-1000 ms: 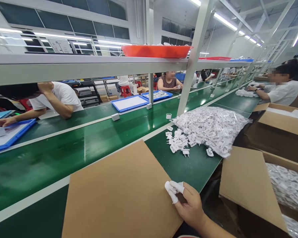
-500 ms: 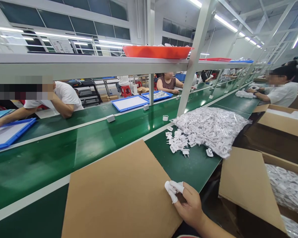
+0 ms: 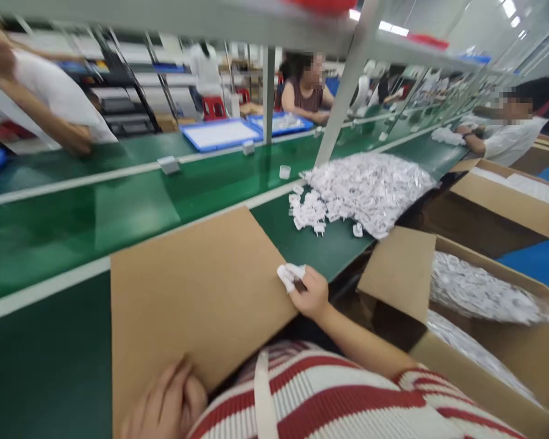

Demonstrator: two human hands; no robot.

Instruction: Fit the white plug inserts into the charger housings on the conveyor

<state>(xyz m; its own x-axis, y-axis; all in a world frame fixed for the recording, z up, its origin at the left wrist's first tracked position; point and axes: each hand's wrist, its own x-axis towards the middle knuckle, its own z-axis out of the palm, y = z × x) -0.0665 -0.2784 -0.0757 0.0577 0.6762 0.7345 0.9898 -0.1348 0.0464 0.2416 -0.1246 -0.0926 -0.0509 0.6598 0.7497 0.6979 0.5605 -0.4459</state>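
A brown cardboard sheet (image 3: 196,286) lies across the near side of the green bench. My right hand (image 3: 308,292) is at its right edge, with white covers on the fingertips. Its thumb and fingers are pinched together; whatever small thing is between them is too blurred to make out. At the bottom, my left hand (image 3: 165,402) rests on the near part of the cardboard, blurred, fingers loosely bent and holding nothing visible. Beyond the sheet, loose white plug parts (image 3: 308,210) spill from a clear plastic bag (image 3: 375,189) full of them.
Open cartons (image 3: 398,262) with bagged white parts stand to my right. A green conveyor (image 3: 201,201) runs behind, carrying a few white housings (image 3: 168,164). A slanted post (image 3: 343,91) holds up a shelf. Co-workers sit across and at far right, near blue trays (image 3: 219,134).
My view has tilted downward, bringing my left hand and striped top into sight. My right hand stays pinched at the cardboard's right edge. The co-worker across on the left has raised a hand.
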